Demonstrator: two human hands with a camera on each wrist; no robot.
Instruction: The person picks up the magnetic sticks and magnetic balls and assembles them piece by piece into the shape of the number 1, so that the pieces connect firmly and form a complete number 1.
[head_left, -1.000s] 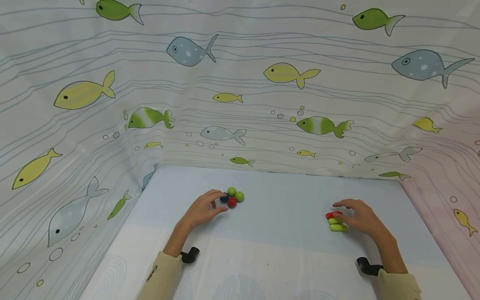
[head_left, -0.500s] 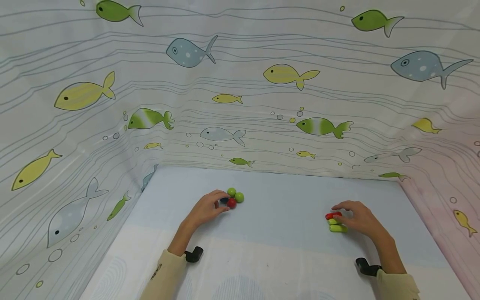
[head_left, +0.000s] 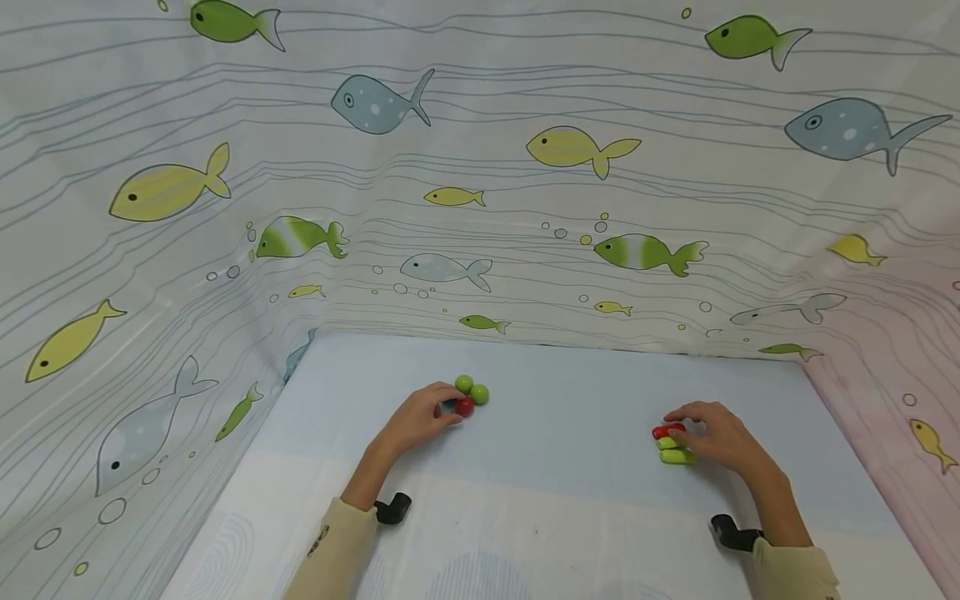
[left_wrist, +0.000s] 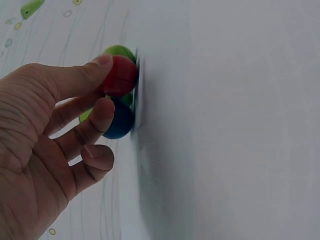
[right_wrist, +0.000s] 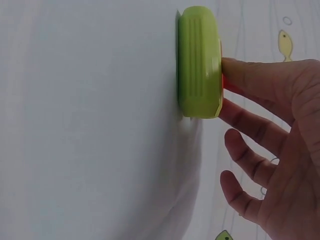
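In the head view my left hand (head_left: 422, 418) reaches into a small cluster of balls on the table. The left wrist view shows its thumb and index finger pinching a glossy red ball (left_wrist: 121, 76). A dark blue ball (left_wrist: 120, 120) sits beside it, near the middle finger, and two green balls (head_left: 480, 394) lie on the far side. At the right, my right hand (head_left: 712, 435) holds a small red plastic piece (head_left: 667, 431) between thumb and index finger. Two yellow-green pieces lie against it; the nearer ridged green piece (right_wrist: 200, 62) mostly hides the red one in the right wrist view.
A pale blue and white cloth covers the table (head_left: 555, 467). Fish-printed curtains (head_left: 510, 233) stand behind and at both sides. Black wrist mounts (head_left: 735, 533) stick out from both forearms.
My left hand has moved slightly right, further over the balls, and its fingers have closed in on the red one; the blue ball is now mostly covered. The right hand barely moves.
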